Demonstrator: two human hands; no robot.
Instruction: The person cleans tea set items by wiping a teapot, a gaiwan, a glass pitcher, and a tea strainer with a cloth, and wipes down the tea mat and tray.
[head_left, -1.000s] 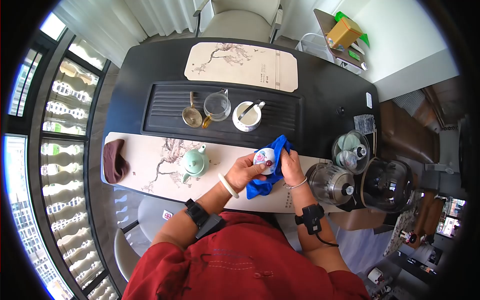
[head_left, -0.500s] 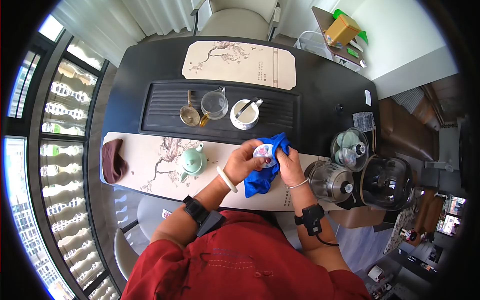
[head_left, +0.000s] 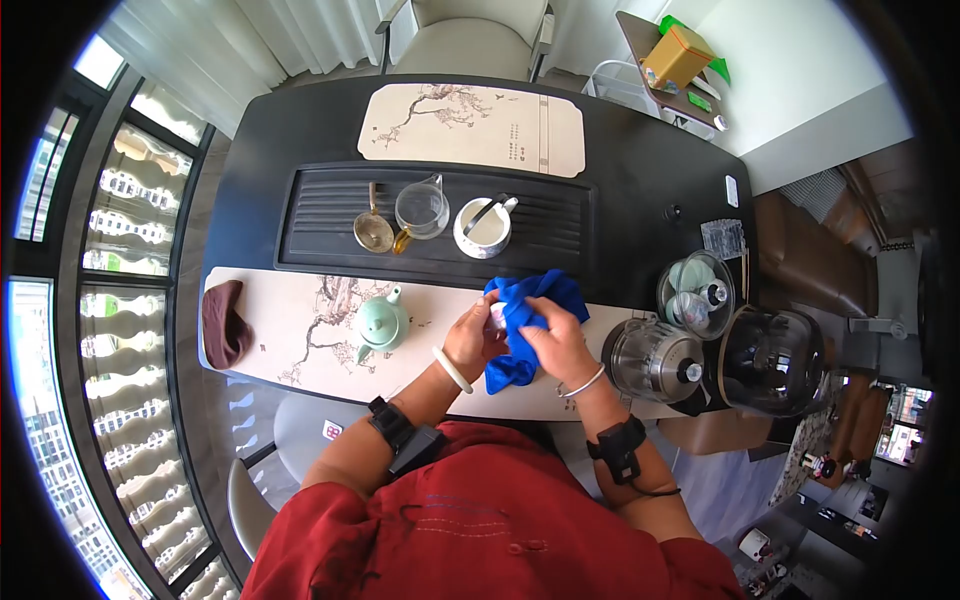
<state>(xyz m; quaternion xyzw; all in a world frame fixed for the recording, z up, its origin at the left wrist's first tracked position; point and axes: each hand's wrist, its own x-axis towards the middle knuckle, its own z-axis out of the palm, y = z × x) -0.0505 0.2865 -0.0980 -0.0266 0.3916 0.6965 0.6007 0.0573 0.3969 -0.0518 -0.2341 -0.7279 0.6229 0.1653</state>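
My left hand (head_left: 470, 338) grips a small white lid with a floral pattern (head_left: 498, 316), now mostly covered. A blue cloth (head_left: 548, 292) lies over the lid and hangs down to the pale mat. My right hand (head_left: 560, 345) holds the cloth against the lid, fingers wrapped on it. Left of my hands a mint green teapot (head_left: 382, 323) stands on the mat (head_left: 280, 340). Beyond them, a white lidless pot (head_left: 483, 229) with a dark handle sits on the black tray (head_left: 540, 225).
A glass pitcher (head_left: 422, 210) and a strainer (head_left: 373, 232) share the tray. To the right are a glass kettle (head_left: 655, 362), a covered glass bowl with cups (head_left: 697, 295) and a dark glass-lidded vessel (head_left: 770, 360). A brown cloth (head_left: 227, 325) lies at the far left.
My right hand has moved left over the lid, bringing the blue cloth across it. The lid, visible before, is now largely hidden. The view has shifted slightly.
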